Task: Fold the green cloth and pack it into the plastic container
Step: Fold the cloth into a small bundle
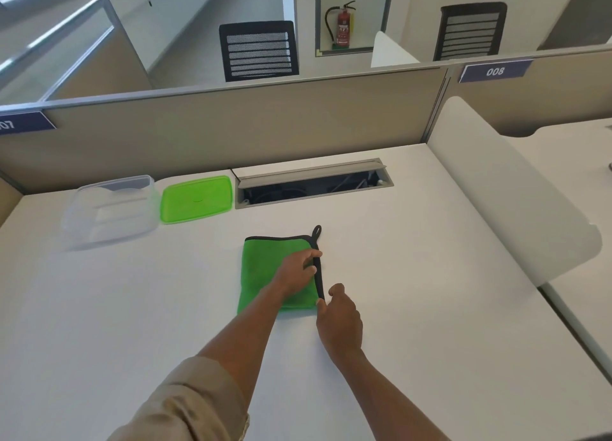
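Cloth: green cloth folded, flat on white desk, black trim and loop at right edge. Left hand pressed on it, fingers pinching the trim. Right hand loosely curled at near-right corner, grip unclear. Plastic container open, far left, green lid beside it.
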{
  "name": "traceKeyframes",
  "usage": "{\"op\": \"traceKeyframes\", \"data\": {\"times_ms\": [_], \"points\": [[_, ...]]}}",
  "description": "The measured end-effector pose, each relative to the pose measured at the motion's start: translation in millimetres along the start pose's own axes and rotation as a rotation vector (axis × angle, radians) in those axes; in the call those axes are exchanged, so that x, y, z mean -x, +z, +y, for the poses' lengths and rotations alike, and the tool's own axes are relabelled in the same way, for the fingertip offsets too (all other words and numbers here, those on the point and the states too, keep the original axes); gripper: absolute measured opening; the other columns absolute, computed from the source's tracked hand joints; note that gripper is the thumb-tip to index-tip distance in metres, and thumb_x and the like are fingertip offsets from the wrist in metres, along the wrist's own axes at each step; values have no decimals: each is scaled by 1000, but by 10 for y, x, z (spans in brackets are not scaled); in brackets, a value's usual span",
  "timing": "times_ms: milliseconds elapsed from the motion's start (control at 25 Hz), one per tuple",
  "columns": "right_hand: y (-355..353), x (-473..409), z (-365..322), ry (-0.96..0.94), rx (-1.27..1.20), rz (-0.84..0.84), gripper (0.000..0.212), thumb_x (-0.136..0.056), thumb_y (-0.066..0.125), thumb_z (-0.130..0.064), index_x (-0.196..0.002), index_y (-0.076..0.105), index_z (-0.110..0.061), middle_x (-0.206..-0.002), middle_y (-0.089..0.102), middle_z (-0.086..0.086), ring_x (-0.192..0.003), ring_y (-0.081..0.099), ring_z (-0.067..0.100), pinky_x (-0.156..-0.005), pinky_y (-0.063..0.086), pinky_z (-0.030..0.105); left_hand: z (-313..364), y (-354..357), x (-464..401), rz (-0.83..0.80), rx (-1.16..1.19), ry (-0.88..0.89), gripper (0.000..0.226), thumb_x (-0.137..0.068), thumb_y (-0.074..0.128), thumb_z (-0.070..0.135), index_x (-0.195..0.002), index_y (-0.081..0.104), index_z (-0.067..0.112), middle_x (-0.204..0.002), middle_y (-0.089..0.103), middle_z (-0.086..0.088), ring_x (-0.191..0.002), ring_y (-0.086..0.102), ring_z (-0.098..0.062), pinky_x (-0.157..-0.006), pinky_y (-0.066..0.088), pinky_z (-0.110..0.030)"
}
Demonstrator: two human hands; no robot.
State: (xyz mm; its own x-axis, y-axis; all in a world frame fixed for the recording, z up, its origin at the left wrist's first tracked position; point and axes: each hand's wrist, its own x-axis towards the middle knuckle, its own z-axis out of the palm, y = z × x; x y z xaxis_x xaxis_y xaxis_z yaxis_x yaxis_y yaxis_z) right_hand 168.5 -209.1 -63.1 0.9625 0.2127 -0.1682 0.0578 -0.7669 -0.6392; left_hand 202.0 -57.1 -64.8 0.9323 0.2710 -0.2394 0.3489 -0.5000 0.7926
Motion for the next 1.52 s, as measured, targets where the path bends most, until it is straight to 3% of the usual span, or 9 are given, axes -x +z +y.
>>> {"op": "traceKeyframes", "data": {"times_ms": [120, 240, 480, 680, 800, 880, 1040, 1320, 1520], "points": [[-22, -11, 17, -249, 126, 110, 21, -88, 59, -20, -107, 51, -16, -96, 57, 1, -85, 58, 24, -64, 46, 34, -89, -115, 179, 105, -49, 73, 34, -93, 59, 17, -127, 61, 15, -129, 64, -2, -124, 55, -17, -107, 43, -39], [26, -68, 23, -498, 246, 110, 26, -78, 63, -8, -101, 54, -16, -92, 56, 0, -76, 54, 23, -61, 46, 33, -292, -292, 486, 194, -329, 150, 41, -99, 50, 33, -136, 53, 16, -145, 50, -2, -141, 35, -18, -116, 28, -36], [124, -99, 78, -711, 409, -39, 41, -73, 60, -10, -114, 55, -15, -111, 59, 0, -103, 55, 22, -83, 47, 34, -859, -523, 990, 39, -704, 133, 95, -81, 3, 76, -154, 21, 18, -162, 14, 0, -150, 8, -16, -122, 10, -37], [194, -138, 238, -719, 524, -150, 57, -69, 75, -14, -123, 58, -8, -123, 63, 8, -116, 58, 33, -98, 49, 42, -935, -571, 1072, -79, -776, 119, 86, -91, 46, 56, -156, 2, 18, -163, -4, 3, -150, -4, -15, -121, 6, -37], [155, -176, 244, -747, 517, -132, 55, -66, 76, -4, -119, 62, -8, -119, 65, 8, -113, 61, 32, -98, 50, 41, -945, -621, 1057, -56, -742, 132, 82, -92, 57, 40, -155, 10, 18, -163, 3, 4, -150, 3, -14, -121, 12, -35], [135, -216, 230, -781, 520, -107, 51, -68, 69, 3, -117, 63, -9, -117, 65, 6, -109, 62, 30, -98, 49, 38, -954, -666, 1085, 19, -723, 183, 76, -88, 66, 28, -151, 27, 14, -160, 22, 0, -147, 22, -18, -118, 26, -35], [126, -252, 210, -799, 536, -101, 47, -71, 61, 6, -116, 62, -11, -114, 64, 4, -102, 60, 26, -93, 49, 34, -1050, -634, 1093, 143, -837, 345, 61, -61, 84, 11, -117, 59, 5, -122, 67, -13, -108, 68, -28, -82, 58, -35], [97, -282, 161, -766, 562, -103, 41, -70, 66, -2, -108, 61, -18, -105, 63, -1, -89, 59, 24, -76, 51, 34, -771, -676, 1002, 132, -747, 82, 21, -90, 41, 14, -110, 49, 12, -100, 66, -10, -83, 63, -36, -64, 47, -40], [115, -315, 71, -764, 612, -62, 36, -67, 63, 4, -95, 58, -19, -87, 59, -1, -74, 54, 24, -62, 44, 33, -749, -815, 903, 104, -698, 32, 23, -90, 40, 23, -110, 46, 13, -95, 67, -13, -82, 61, -38, -64, 46, -39]]}}
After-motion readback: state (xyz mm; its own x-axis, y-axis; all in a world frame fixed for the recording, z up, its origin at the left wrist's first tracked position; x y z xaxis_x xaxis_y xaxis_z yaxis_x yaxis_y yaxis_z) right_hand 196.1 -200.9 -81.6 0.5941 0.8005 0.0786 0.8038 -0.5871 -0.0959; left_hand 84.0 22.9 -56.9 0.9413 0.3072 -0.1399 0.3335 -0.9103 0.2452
